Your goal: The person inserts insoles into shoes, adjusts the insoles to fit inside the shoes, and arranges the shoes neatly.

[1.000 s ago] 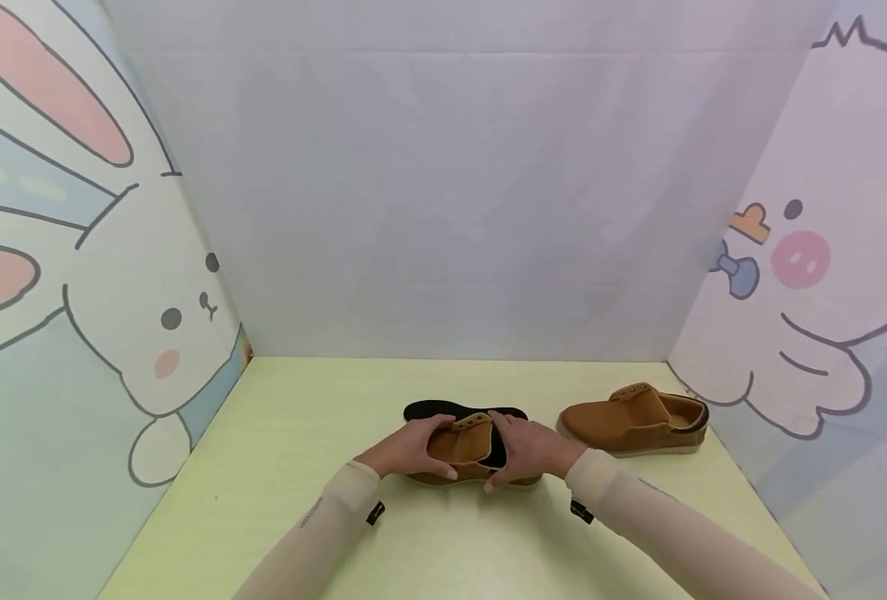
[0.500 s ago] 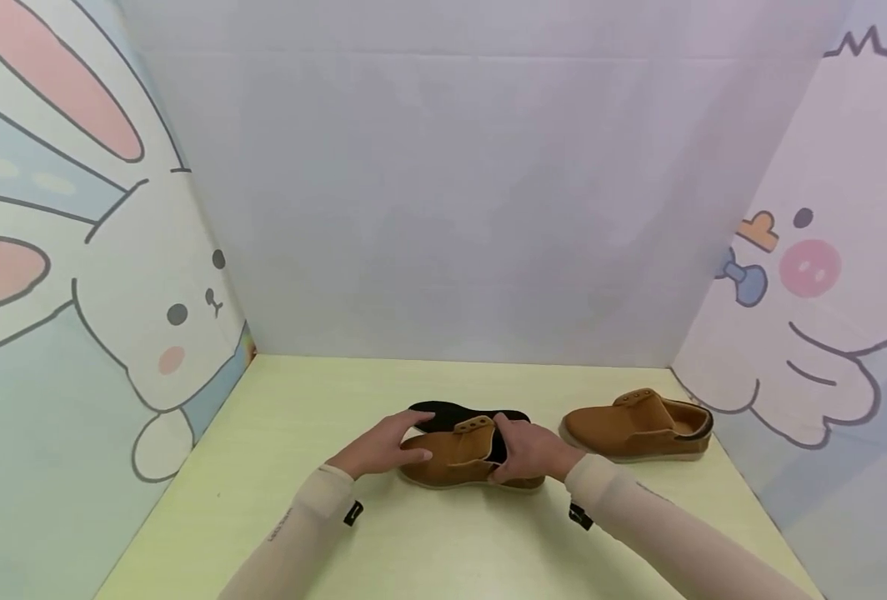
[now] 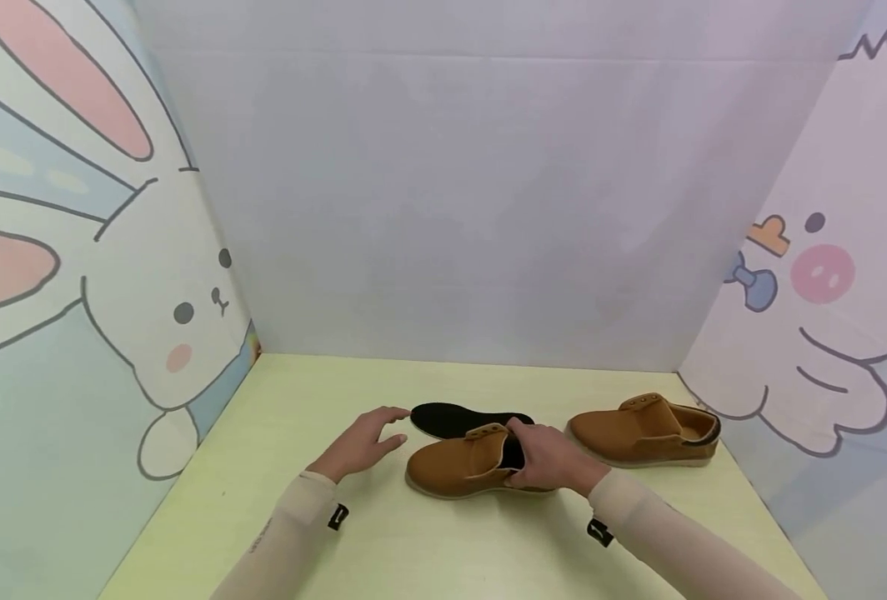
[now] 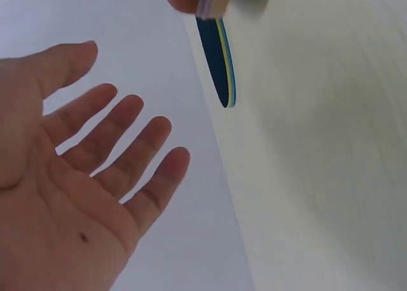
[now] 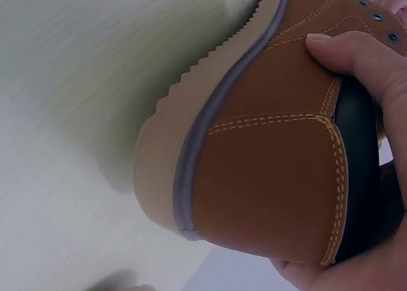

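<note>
A brown lace-up shoe without laces (image 3: 443, 468) stands on the table, toe to the left. My right hand (image 3: 547, 457) grips it at the collar, thumb on the near side and fingers over the far side. In the right wrist view the thumb lies below the eyelets of the shoe (image 5: 267, 183). Something black fills the shoe's opening; whether insole or lining, I cannot tell. My left hand (image 3: 359, 442) hovers left of the shoe, fingers spread and holding nothing. Its fingertips are near the toe end of a black insole (image 3: 447, 418), which lies behind the shoe and shows a yellow and blue edge in the left wrist view.
A second brown shoe (image 3: 612, 437) stands at the right, toe to the left, with a tan inside. The pale yellow table (image 3: 301, 387) meets a grey-white back wall (image 3: 443, 250). Cartoon-printed panels border both sides.
My left hand has let go of the shoe and moved left, away from its toe. My right hand has kept its hold at the collar. More of the insole now shows.
</note>
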Demonstrator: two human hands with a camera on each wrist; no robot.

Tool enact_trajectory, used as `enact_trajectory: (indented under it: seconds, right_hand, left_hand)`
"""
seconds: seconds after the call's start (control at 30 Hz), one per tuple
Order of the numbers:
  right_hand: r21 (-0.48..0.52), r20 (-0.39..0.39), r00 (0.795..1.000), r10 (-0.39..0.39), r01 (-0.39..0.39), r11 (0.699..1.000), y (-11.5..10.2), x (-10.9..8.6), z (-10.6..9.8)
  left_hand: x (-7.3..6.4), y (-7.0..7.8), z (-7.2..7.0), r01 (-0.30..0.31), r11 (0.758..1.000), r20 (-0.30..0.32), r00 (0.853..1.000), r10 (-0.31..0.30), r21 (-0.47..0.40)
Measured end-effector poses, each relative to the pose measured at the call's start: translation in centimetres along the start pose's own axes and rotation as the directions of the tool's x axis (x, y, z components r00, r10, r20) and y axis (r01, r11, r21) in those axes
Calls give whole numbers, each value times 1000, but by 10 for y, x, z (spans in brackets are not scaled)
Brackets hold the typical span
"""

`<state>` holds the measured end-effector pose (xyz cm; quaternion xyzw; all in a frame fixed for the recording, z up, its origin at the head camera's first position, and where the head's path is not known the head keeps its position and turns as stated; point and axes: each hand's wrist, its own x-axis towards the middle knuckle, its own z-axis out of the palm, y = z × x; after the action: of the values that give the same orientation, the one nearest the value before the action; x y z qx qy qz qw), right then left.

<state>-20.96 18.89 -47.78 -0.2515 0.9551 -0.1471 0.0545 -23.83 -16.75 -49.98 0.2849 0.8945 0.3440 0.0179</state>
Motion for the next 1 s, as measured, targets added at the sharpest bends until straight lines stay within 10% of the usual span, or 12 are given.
enact_trajectory:
  seconds: [0.53, 1.0]
  right_hand:
    - [-61, -178, 984, -2, -9, 998, 32, -10, -88]
    - [-316, -240, 970, 42, -119, 941, 130, 7, -139]
  left_hand:
    - [-6, 0, -2, 95, 995, -39, 995, -95, -7]
    - [-8, 0, -1, 65, 998, -21, 998, -65, -14]
